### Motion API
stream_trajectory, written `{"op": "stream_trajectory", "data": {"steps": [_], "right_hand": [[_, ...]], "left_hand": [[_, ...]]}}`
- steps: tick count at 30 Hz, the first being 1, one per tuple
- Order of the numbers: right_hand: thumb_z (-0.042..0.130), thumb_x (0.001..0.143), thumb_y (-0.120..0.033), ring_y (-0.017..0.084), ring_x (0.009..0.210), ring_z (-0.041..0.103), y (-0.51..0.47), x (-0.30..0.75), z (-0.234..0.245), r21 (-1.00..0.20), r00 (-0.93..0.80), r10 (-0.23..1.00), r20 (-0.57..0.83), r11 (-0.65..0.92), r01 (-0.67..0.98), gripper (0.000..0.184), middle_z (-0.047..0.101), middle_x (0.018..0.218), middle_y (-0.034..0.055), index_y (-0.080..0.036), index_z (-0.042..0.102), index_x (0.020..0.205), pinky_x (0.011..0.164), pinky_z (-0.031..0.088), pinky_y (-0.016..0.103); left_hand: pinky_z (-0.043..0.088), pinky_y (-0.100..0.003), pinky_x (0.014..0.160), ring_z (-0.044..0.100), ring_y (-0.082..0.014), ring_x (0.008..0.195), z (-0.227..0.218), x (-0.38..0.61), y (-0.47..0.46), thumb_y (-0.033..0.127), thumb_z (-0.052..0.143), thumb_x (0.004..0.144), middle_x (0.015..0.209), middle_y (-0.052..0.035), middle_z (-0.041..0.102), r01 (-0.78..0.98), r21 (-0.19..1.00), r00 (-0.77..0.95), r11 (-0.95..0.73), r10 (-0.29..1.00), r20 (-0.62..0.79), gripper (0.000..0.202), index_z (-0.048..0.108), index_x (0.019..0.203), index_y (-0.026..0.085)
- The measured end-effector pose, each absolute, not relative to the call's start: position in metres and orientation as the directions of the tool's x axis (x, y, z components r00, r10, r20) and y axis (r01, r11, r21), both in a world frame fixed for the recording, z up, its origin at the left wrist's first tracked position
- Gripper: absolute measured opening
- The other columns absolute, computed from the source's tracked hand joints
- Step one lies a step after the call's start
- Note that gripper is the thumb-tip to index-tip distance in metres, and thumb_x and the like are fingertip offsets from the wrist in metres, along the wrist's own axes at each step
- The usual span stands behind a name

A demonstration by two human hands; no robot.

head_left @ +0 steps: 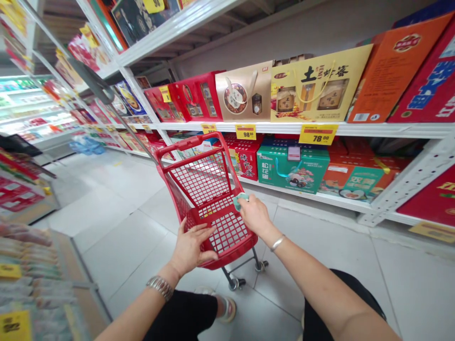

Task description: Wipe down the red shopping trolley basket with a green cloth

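A red plastic shopping cart (232, 258) with a grid basket stands on the tiled floor in front of me. My left hand (194, 244) rests at the near left part of its rim, fingers spread over the basket. Closed around a pale green cloth (241, 201), my right hand (255, 213) is at the right rim of the cart. Part of the cloth is hidden under the fingers. A long grey pole (130, 128) runs from the upper left down to the cart's far corner.
White shelves (263, 127) with boxed goods and yellow price tags (318, 134) line the right side. A yellow gift box (320, 90) stands on the middle shelf, a green box (293, 166) below. At the lower left is a display of packaged goods (39, 284).
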State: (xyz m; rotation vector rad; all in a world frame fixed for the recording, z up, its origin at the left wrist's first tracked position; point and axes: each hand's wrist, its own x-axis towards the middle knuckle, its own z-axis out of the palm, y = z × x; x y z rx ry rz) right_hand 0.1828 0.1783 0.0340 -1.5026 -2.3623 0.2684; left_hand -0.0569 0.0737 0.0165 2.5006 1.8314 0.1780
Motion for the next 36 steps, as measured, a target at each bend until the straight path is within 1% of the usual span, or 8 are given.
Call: {"op": "stream_trajectory", "data": {"steps": [8,12,15,20,23,26,31,36], "right_hand": [[0.051,0.096,-0.019,0.023,0.081,0.067,0.141,0.181,0.039,-0.322,-0.463,0.876,0.133,0.48,0.816,0.021,0.067,0.101,0.0126,-0.021,0.068,0.107,0.069,0.051,0.031],[0.054,0.097,-0.025,0.019,0.076,0.065,0.115,0.181,0.042,-0.326,-0.597,0.788,0.15,0.61,0.723,0.017,0.069,0.097,0.0089,-0.023,0.068,0.106,0.066,0.049,0.028],[0.056,0.098,-0.026,0.019,0.076,0.064,0.107,0.188,0.049,-0.34,-0.704,0.669,0.239,0.737,0.584,0.029,0.069,0.095,0.0053,-0.028,0.063,0.126,0.067,0.049,0.028],[0.051,0.101,-0.017,0.026,0.125,0.056,0.115,0.196,0.05,-0.211,-0.671,0.533,0.515,0.838,0.503,0.041,0.061,0.14,0.0107,-0.033,0.058,0.138,0.101,0.046,0.044],[0.054,0.1,-0.019,0.027,0.146,0.036,0.127,0.192,0.032,-0.211,-0.715,0.49,0.5,0.869,0.448,0.038,0.05,0.155,0.0064,-0.032,0.062,0.135,0.116,0.032,0.055],[0.058,0.099,-0.024,0.025,0.143,0.043,0.143,0.187,0.012,-0.243,-0.747,0.492,0.447,0.87,0.428,0.037,0.055,0.151,0.0072,-0.03,0.062,0.135,0.121,0.028,0.054],[0.061,0.096,-0.023,0.03,0.131,0.054,0.187,0.217,0.017,-0.244,-0.541,0.645,0.54,0.735,0.633,0.036,0.066,0.136,0.0116,-0.026,0.067,0.131,0.121,0.027,0.057],[0.054,0.094,-0.014,0.031,0.141,0.043,0.24,0.3,0.032,-0.372,-0.156,0.743,0.651,0.491,0.788,0.037,0.052,0.15,0.0166,-0.02,0.069,0.128,0.121,0.029,0.057]], "left_hand": [[0.005,-0.059,0.126,0.044,-0.0307,0.146,0.017,-0.104,0.073,0.058,0.045,0.096,0.148,-0.009,0.059,0.937,-0.009,0.347,-0.348,0.932,0.103,0.059,0.053,0.148,0.031],[0.008,-0.062,0.125,0.044,-0.0314,0.146,0.02,-0.124,0.071,0.046,0.041,0.097,0.151,-0.0101,0.056,0.984,-0.089,0.171,-0.155,0.961,0.216,0.054,0.056,0.146,0.029],[0.021,-0.062,0.123,0.042,-0.0302,0.147,0.011,-0.105,0.068,0.038,0.035,0.099,0.152,-0.0113,0.054,1.0,0.008,-0.006,0.004,0.962,0.274,0.052,0.056,0.145,0.025],[0.038,-0.053,0.116,0.046,-0.0243,0.145,-0.016,-0.048,0.07,0.031,0.026,0.102,0.151,-0.0077,0.057,0.983,0.181,-0.065,0.032,0.981,0.184,0.053,0.051,0.149,0.028],[0.041,-0.06,0.112,0.049,-0.0314,0.143,-0.02,-0.042,0.077,0.032,0.031,0.1,0.15,-0.0136,0.057,0.989,0.098,-0.126,0.114,0.983,0.13,0.052,0.056,0.145,0.024],[0.043,-0.058,0.111,0.051,-0.0329,0.14,-0.012,-0.052,0.087,0.03,0.036,0.097,0.153,-0.0138,0.054,0.998,-0.001,-0.059,0.059,0.997,0.039,0.048,0.065,0.136,0.024],[0.048,-0.045,0.108,0.064,-0.0289,0.127,0.001,-0.053,0.106,0.037,0.036,0.098,0.143,-0.0112,0.063,1.0,0.023,0.0,0.0,1.0,-0.028,0.049,0.065,0.135,0.024],[0.051,-0.035,0.104,0.069,-0.024,0.12,0.002,-0.035,0.114,0.047,0.033,0.099,0.135,-0.0089,0.07,0.991,0.133,0.007,-0.006,1.0,-0.004,0.056,0.06,0.141,0.021]]}}
